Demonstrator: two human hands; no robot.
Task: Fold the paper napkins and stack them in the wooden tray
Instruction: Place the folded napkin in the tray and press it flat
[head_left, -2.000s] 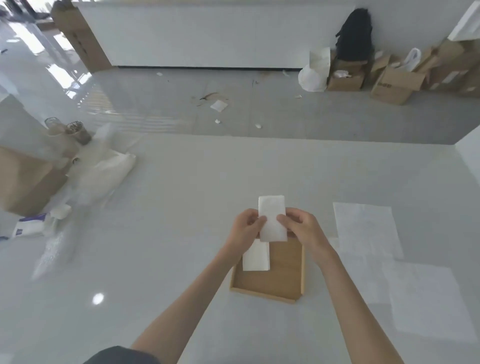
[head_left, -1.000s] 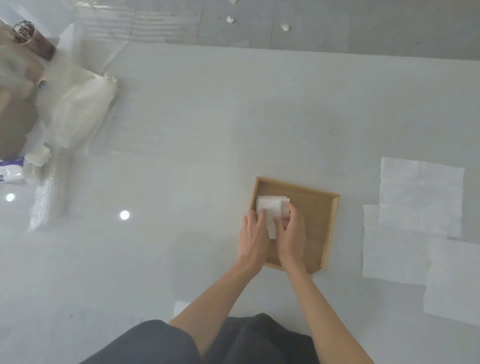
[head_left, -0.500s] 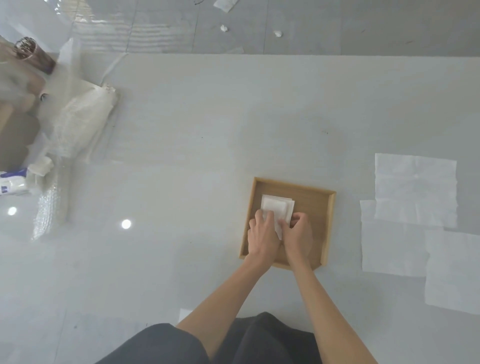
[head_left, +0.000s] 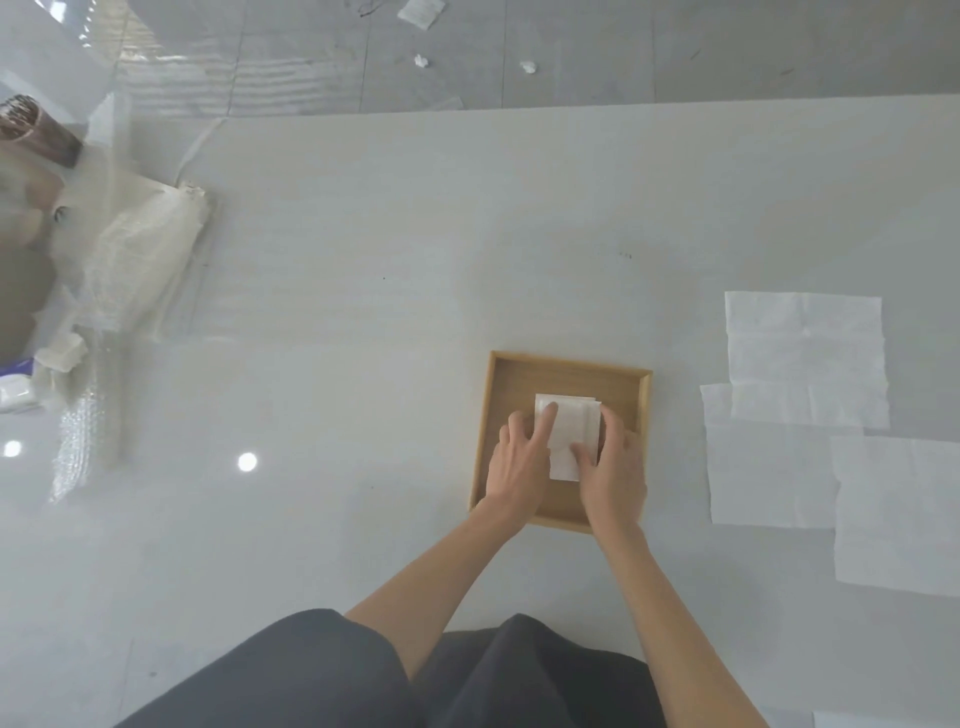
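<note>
A square wooden tray (head_left: 566, 364) lies on the pale table just in front of me. Inside it sits a small stack of folded white napkins (head_left: 569, 426), slightly offset from one another. My left hand (head_left: 519, 467) rests flat with spread fingers on the stack's left side, index finger on top. My right hand (head_left: 615, 478) holds the top folded napkin at its right edge, fingers on top. Three unfolded napkins overlap to the right of the tray: a far one (head_left: 805, 358), a middle one (head_left: 769, 473) and a near one (head_left: 898, 514).
A plastic-wrapped white bundle (head_left: 140, 265) and bubble wrap lie at the table's left side, beside a brown cup (head_left: 31, 130). The table's far edge (head_left: 571, 106) borders grey floor with paper scraps. My dark trousers (head_left: 415, 675) fill the bottom of the view.
Both hands brought the folded napkin down from above the tray onto the stack inside it. The stack now sits nearer the tray's middle, and my view has tilted downward.
</note>
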